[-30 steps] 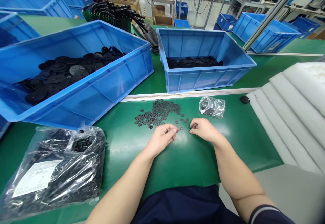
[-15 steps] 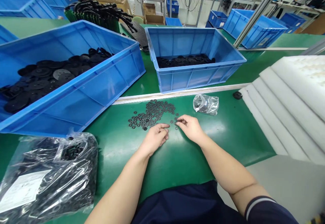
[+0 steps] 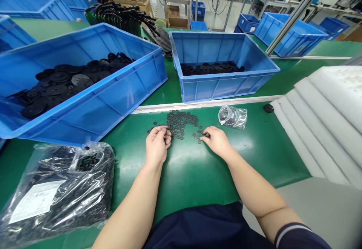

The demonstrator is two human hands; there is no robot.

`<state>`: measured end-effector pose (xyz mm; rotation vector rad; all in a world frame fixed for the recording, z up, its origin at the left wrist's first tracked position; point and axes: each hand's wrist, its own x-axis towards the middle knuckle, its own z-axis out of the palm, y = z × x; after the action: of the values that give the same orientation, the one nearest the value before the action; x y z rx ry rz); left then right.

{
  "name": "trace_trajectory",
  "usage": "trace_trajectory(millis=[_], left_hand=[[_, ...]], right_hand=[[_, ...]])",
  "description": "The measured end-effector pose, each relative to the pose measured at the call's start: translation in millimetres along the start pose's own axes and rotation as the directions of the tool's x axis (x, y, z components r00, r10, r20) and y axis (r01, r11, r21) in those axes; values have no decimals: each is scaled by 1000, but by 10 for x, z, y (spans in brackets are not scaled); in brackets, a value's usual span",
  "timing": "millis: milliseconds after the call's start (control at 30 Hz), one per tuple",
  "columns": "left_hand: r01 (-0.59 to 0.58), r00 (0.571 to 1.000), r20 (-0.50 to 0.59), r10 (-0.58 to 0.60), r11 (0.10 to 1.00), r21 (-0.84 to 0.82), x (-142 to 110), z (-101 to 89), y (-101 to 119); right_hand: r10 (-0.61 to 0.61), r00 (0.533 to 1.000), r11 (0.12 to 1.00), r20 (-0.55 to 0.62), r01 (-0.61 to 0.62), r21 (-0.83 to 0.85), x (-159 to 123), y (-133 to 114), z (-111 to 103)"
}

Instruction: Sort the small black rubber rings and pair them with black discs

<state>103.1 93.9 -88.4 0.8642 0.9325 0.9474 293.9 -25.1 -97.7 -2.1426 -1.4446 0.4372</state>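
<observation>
Several small black rings, like rubber washers (image 3: 177, 118), lie in a loose pile on the green work surface. At the pile's left edge is my left hand (image 3: 157, 143), its fingers curled and pinched together. Dark bits show at those fingertips, but I cannot make out what is between them. To the right of the pile, my right hand (image 3: 217, 141) has thumb and forefinger closed on a small black ring (image 3: 207, 135). A few loose rings (image 3: 198, 136) lie beside its fingertips. Behind that hand sits a small clear plastic bag (image 3: 233, 116) with dark contents.
Two blue bins (image 3: 130, 87) (image 3: 223, 85) with black discs stand behind the pile. A large clear bag of black parts (image 3: 79, 196) lies at left. White foam sheets (image 3: 319, 117) are stacked at right, near a black round part (image 3: 268, 108).
My left hand has moved left from the middle to the pile's left edge, and its fingers have curled in. My right hand stays by the loose rings. The view has shifted slightly.
</observation>
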Motion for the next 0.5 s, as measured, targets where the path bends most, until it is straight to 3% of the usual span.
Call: trace_trajectory(millis=[100,167,267,333,400,433,500], left_hand=[[85,985,144,-93,995,60,-72,57,9],[193,929,297,-223,973,127,-167,112,-14],[335,733,511,-448,893,301,-356,188,-107],[381,576,594,-562,827,413,-476,227,-187],[406,461,635,-621,783,471,-552,250,-248],[416,438,645,-626,778,472,-567,256,-263],[430,474,650,-595,800,419,-548,256,-260]], right_hand=[[-52,998,997,-33,54,49,12,-78,112],[-81,994,990,-79,89,113,16,-73,119],[-60,964,986,-260,98,138,24,20,21],[-10,920,993,-391,54,102,46,119,-87],[46,867,999,-496,-25,48,82,227,-195],[73,835,997,-545,-81,10,103,279,-244],[125,767,973,-629,-218,-73,142,380,-323]])
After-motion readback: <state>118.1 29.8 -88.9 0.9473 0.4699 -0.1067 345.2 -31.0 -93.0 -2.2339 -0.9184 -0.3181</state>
